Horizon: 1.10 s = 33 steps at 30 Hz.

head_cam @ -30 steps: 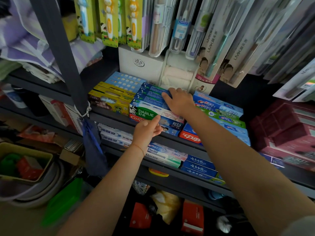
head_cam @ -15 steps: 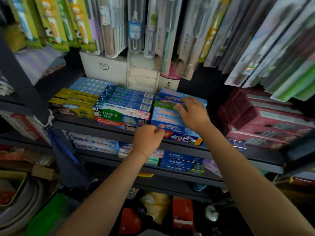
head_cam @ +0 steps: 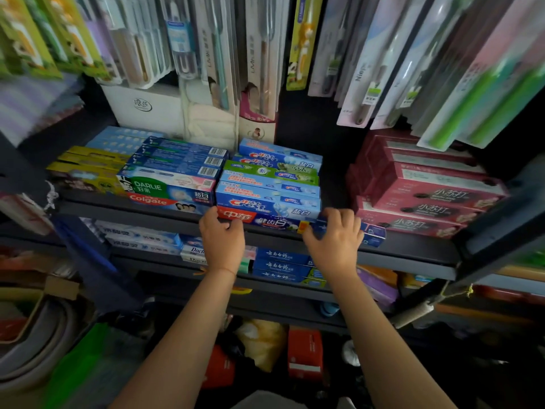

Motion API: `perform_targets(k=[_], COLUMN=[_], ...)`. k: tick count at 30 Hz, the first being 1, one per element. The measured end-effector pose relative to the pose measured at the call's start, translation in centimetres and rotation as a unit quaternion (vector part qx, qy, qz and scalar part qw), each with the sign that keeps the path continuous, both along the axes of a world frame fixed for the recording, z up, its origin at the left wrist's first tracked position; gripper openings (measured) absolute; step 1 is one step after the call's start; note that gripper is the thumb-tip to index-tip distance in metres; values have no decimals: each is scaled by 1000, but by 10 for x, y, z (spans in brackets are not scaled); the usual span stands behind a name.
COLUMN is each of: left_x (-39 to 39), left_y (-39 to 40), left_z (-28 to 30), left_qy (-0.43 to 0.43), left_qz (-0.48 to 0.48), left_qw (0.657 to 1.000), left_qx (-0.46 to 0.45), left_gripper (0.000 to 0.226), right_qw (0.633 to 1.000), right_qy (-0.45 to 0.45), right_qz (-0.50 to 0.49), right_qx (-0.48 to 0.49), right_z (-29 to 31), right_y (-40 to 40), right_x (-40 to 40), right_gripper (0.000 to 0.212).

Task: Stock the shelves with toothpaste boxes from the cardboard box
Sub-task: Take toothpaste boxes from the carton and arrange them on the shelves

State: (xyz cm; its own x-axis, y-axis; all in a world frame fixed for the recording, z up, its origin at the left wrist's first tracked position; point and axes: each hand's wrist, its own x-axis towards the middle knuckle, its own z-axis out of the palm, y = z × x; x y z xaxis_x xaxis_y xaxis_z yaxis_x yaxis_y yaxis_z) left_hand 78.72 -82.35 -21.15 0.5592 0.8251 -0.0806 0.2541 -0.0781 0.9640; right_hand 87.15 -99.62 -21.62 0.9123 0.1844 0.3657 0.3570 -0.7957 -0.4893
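Note:
Toothpaste boxes lie in stacks on a dark shelf (head_cam: 141,210). The middle stack of blue Crest boxes (head_cam: 265,187) sits on a red-and-blue box (head_cam: 262,221) at the shelf's front edge. My left hand (head_cam: 222,240) has its fingers curled at that bottom box's left end. My right hand (head_cam: 334,240) curls over the left end of a dark blue box (head_cam: 374,235), which lies on the shelf just right of the stack. A Darlie and Colgate stack (head_cam: 171,185) stands to the left. The cardboard box is not in view.
Pink boxes (head_cam: 427,196) fill the shelf's right side and yellow boxes (head_cam: 85,172) the left. Toothbrush packs (head_cam: 265,54) hang above. A lower shelf holds more blue boxes (head_cam: 283,265). Red packs (head_cam: 305,352) and basins (head_cam: 35,358) sit near the floor.
My view has swung right. My right hand came off the top of the Crest stack down to the dark blue box at the shelf edge. My left hand moved right to the bottom box's end.

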Motion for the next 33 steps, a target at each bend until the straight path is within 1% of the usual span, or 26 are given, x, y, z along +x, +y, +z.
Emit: perform_targets(k=[1,3,4,6,8,10,13,14,16,17,18,19,20,22,23,25,28,33], left_x=[1,2,3,3,3,2,3,2,-1,-1,-2,-2,-1,-1,-1,-1,1,-1], left_y=[1,4,6,8,9,11,13,12,11,10,10,9,10,9,9,10,13,16], left_z=[0,-1,-3,-7,-9,-10,-11,-10,-8,-7,-8,-9,-11,-14,-15,-16,-19,-18], left_qy=[-1,-3,-4,-9,-8,-10,-6,-9,-14,-16,-19,-24,-29,-31,-32,-38,-41,-33], left_qz=[3,6,2,-4,0,4,-3,-8,-12,-13,-18,-24,-28,-34,-36,-39,-39,-56], left_qw=[1000,1000,1000,1000,998,997,998,998,999,999,999,999,999,998,998,998,998,998], left_qx=[-3,-10,-14,-28,-56,-72,-69,-62,-49,-46,-41,-36,-31,-31,-32,-32,-34,-24], left_gripper=[35,32,29,25,25,23,32,31,31,36,41,46,50,53,52,52,57,50], right_qw=[999,996,995,994,995,996,998,998,996,994,993,992,984,950,938,927,924,924], right_qy=[-24,-55,-53,-23,-12,-28,-28,-35,-82,-101,-93,-43,34,186,224,251,256,250], right_qz=[-2,15,30,52,63,66,39,28,33,46,63,80,90,86,81,67,47,26], right_qx=[-29,-67,-81,-90,-82,-62,-51,-44,-24,-3,34,89,150,235,252,270,279,289], right_z=[-2,-4,-4,-5,-6,-7,-7,-6,-5,-2,1,6,11,16,16,15,17,15], right_y=[-1,-4,-5,-8,-13,-21,-33,-33,-31,-26,-20,-12,-3,13,20,30,36,37], right_x=[3,9,12,19,21,24,29,29,25,20,14,7,1,-8,-11,-14,-15,-8], right_gripper=[48,50,49,47,42,36,34,34,36,38,42,48,56,73,77,76,70,64])
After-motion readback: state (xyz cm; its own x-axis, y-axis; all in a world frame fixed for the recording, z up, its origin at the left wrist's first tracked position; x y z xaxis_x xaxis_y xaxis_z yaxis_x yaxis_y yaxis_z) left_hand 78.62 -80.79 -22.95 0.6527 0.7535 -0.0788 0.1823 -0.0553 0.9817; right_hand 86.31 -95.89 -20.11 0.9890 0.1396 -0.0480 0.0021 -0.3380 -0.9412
